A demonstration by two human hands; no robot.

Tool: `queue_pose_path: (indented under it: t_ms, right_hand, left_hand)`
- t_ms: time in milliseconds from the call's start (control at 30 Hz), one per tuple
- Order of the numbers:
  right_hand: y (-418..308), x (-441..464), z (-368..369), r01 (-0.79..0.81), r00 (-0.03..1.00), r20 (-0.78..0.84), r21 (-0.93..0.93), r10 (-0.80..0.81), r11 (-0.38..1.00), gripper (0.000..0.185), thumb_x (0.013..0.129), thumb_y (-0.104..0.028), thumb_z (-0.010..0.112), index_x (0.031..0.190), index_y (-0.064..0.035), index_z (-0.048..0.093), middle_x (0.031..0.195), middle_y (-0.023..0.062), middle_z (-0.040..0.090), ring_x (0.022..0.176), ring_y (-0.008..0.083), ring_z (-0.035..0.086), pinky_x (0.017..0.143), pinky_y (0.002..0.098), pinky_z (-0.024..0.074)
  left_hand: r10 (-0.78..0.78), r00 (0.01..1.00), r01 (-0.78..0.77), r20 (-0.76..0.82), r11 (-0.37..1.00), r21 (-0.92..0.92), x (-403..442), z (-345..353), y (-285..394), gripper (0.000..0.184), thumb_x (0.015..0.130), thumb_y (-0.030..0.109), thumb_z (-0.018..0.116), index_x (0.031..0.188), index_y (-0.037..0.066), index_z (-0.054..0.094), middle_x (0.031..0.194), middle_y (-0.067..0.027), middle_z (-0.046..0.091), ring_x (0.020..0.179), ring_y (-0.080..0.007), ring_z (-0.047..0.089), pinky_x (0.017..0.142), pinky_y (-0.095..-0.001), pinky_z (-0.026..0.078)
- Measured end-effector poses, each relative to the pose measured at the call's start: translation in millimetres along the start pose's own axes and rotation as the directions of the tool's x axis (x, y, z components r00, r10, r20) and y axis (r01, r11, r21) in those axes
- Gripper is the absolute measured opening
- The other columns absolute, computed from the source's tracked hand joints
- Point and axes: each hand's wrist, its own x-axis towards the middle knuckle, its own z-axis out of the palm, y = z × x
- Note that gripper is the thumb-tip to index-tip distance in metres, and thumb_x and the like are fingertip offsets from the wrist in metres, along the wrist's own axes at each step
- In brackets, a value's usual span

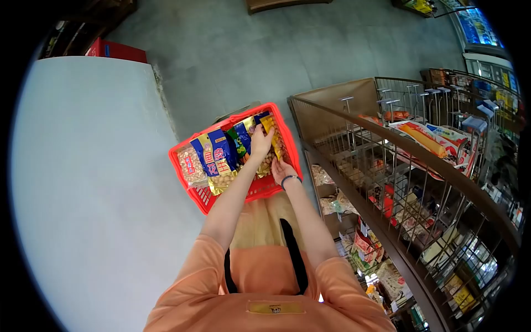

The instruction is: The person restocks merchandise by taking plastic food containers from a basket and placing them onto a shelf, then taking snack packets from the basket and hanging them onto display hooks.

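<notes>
A red plastic shopping basket [292,145] is in front of my body with several snack bags inside. At its right end, my left hand [261,144] pinches the upper part of a narrow yellow snack bag [276,141]. Below it, my right hand [281,171] grips the same bag's lower end, a dark band around the wrist. To the left stand a blue and gold bag of peanuts [213,154] and a clear bag of pale nuts [191,164]. A dark blue and green bag [239,143] is partly hidden behind my left hand.
A brown-framed wire rack [398,133] with packaged food on several levels stands close on the right. A large white surface [94,177] fills the left side, with a red box [119,51] behind it. Grey floor [276,55] extends ahead.
</notes>
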Motion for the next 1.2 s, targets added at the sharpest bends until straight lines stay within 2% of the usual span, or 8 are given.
queue_pose_path:
  t_ms: [233,333,433,467,567,700,800,1200]
  right_hand:
    - [10,-14,-9,-0.022,0.999,0.026,-0.203,0.027,0.979,0.023,0.081,-0.011,0.058,0.100,0.0001,0.052,0.103,0.0133,0.054,0.094,0.0232,0.053,0.081,0.0304,0.0490]
    - [14,-42,5,0.040,0.998,0.065,-0.504,-0.008,0.863,0.025,0.082,-0.019,0.058,0.098,-0.0007,0.052,0.100,0.0148,0.055,0.090,0.0222,0.056,0.077,0.0318,0.0508]
    - [14,-93,28,-0.015,0.997,-0.054,-0.812,-0.049,0.584,0.024,0.082,-0.023,0.057,0.091,-0.0011,0.053,0.089,0.0150,0.059,0.081,0.0212,0.059,0.067,0.0330,0.0530]
    - [15,-103,27,0.227,0.954,0.149,-0.925,-0.259,0.305,0.022,0.082,-0.022,0.057,0.088,-0.0007,0.053,0.082,0.0140,0.059,0.076,0.0204,0.059,0.061,0.0321,0.0521]
    - [16,-123,23,0.653,0.404,0.774,-0.617,-0.487,-0.439,0.021,0.078,-0.016,0.060,0.085,0.0020,0.052,0.075,0.0107,0.059,0.068,0.0233,0.058,0.060,0.0318,0.0458]
    - [15,-144,33,0.769,0.108,0.892,-0.355,-0.439,-0.532,0.029,0.079,-0.012,0.060,0.102,0.0019,0.051,0.085,0.0107,0.059,0.071,0.0195,0.058,0.068,0.0276,0.0459]
    - [20,-186,36,0.900,0.408,0.771,-0.431,-0.490,0.070,0.019,0.083,-0.010,0.056,0.096,0.0043,0.053,0.086,0.0038,0.059,0.077,0.0061,0.053,0.069,0.0195,0.0430]
    - [37,-322,-68,0.975,0.058,0.685,-0.194,-0.726,-0.104,0.010,0.078,-0.004,0.060,0.081,0.0026,0.054,0.074,0.0002,0.053,0.073,0.0064,0.049,0.065,0.0196,0.0410]
  left_hand:
    - [-0.057,0.994,0.075,-0.093,0.975,0.210,-2,-3,2,0.029,0.082,0.027,0.051,0.091,-0.001,0.051,0.082,-0.0211,0.059,0.079,-0.0356,0.058,0.067,-0.0404,0.044]
    - [0.021,0.987,-0.030,-0.157,0.998,-0.052,-7,-7,-10,0.024,0.086,0.021,0.048,0.090,-0.002,0.051,0.075,-0.0172,0.059,0.066,-0.0287,0.056,0.060,-0.0341,0.042]
    - [0.045,0.981,-0.101,-0.191,0.951,-0.291,-26,-14,1,0.023,0.086,0.021,0.049,0.090,-0.001,0.051,0.071,-0.0110,0.057,0.060,-0.0176,0.052,0.056,-0.0292,0.041]
    - [0.028,0.981,-0.098,-0.192,0.925,-0.368,-34,-17,6,0.021,0.087,0.020,0.050,0.090,-0.001,0.052,0.068,-0.0042,0.054,0.059,-0.0081,0.045,0.054,-0.0242,0.038]
    - [0.020,0.993,-0.068,-0.117,0.905,-0.419,-67,-38,35,0.021,0.087,0.020,0.050,0.091,-0.001,0.052,0.069,-0.0025,0.054,0.060,-0.0056,0.045,0.054,-0.0225,0.037]
    - [0.141,0.989,-0.140,-0.042,0.823,-0.550,-113,-53,60,0.019,0.087,0.017,0.051,0.093,-0.001,0.053,0.075,-0.0005,0.055,0.068,-0.0035,0.047,0.059,-0.0192,0.039]
    - [0.167,0.983,-0.111,0.070,0.859,-0.500,-156,-71,88,0.019,0.086,0.017,0.052,0.090,-0.002,0.054,0.079,-0.0017,0.057,0.071,-0.0041,0.048,0.063,-0.0198,0.041]
    - [0.466,0.854,-0.309,0.231,0.812,-0.495,-298,-79,164,0.017,0.083,0.015,0.057,0.082,-0.001,0.053,0.073,-0.0022,0.054,0.067,-0.0066,0.048,0.059,-0.0226,0.040]
